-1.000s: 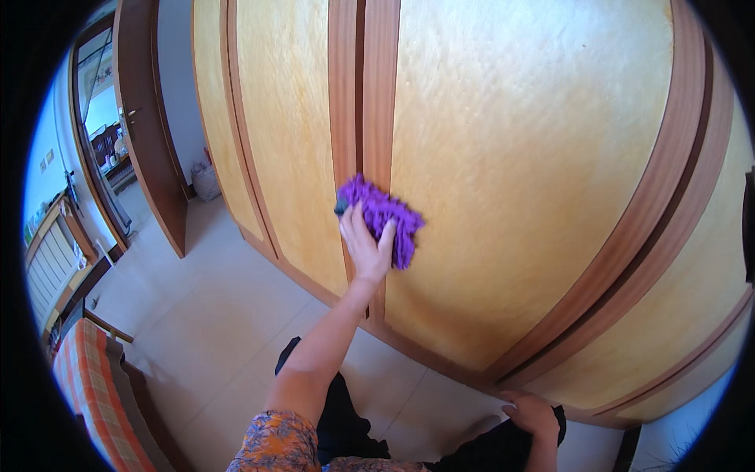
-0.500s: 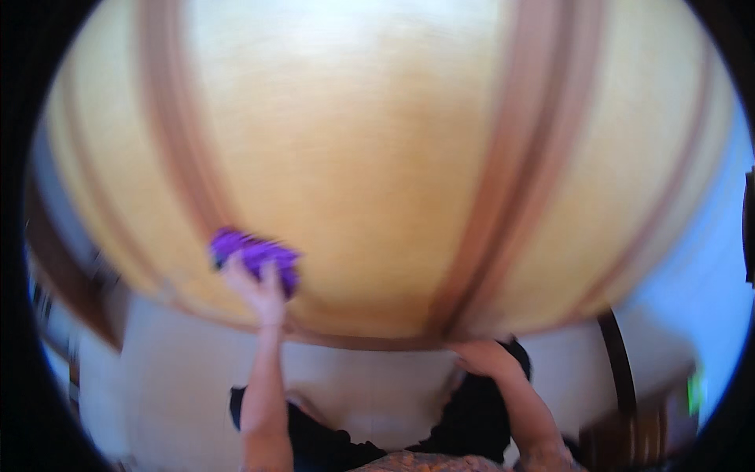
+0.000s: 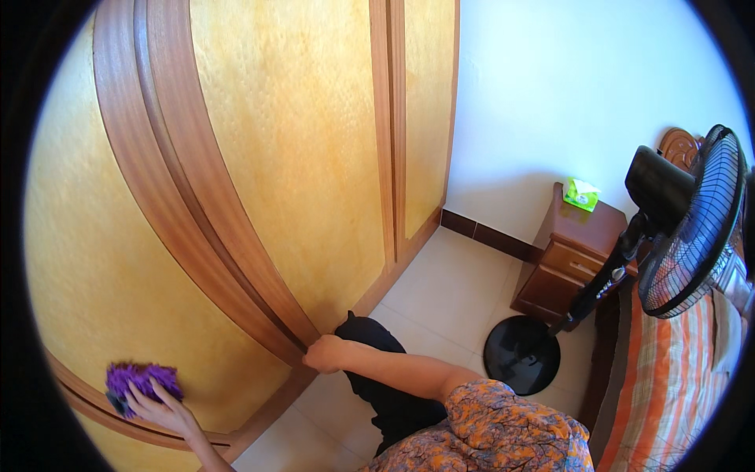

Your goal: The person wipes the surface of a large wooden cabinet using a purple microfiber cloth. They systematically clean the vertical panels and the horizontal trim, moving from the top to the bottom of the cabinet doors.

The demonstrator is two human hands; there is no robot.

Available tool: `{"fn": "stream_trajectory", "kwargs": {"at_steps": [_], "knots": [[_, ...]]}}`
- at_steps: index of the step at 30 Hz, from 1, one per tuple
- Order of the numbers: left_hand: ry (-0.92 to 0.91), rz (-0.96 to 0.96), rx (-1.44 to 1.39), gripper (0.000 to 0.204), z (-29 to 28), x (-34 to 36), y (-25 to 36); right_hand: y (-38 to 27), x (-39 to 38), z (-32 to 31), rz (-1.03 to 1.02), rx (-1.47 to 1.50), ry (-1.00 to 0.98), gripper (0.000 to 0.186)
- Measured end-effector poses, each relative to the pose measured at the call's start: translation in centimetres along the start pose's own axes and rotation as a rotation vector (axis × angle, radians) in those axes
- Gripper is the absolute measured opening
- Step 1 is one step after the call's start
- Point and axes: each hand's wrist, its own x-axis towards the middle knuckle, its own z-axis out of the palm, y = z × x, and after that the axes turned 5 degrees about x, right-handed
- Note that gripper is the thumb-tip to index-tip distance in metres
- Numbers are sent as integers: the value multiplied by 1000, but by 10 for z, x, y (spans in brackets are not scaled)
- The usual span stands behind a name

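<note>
Against the yellow wardrobe door panel (image 3: 149, 283), at the lower left, is a shaggy purple duster (image 3: 161, 376). Fingers spread over its back, my left hand (image 3: 161, 405) holds it flat to the panel, close to a brown wooden strip. My right hand (image 3: 324, 354) is closed at the bottom of another brown wooden door frame (image 3: 228, 228), beside my black-trousered knee (image 3: 373, 334). Its fingertips are turned away, so I cannot make out what they grip.
On the right stands a black floor fan (image 3: 692, 220) with a round base (image 3: 521, 355). Behind it, a brown nightstand (image 3: 586, 228) carries a green tissue pack (image 3: 580, 194). A bed with a striped orange cover (image 3: 661, 362) lies at the right edge. Pale tiles (image 3: 440, 275) cover the floor.
My view has swung to the right, bringing in the fan, nightstand and bed. My left hand still holds the duster on the wardrobe; my right hand stays low by the knee.
</note>
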Motion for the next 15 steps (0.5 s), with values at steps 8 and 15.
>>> {"fn": "stream_trajectory", "kwargs": {"at_steps": [8, 15], "knots": [[-133, 362, 39, 42, 40, -40, 63, 0, -23, 5, -25, 46, 47, 23], [-293, 462, -67, 33, 13, -24, 89, 2, -26, 3, -29, 127, 54, 31]]}}
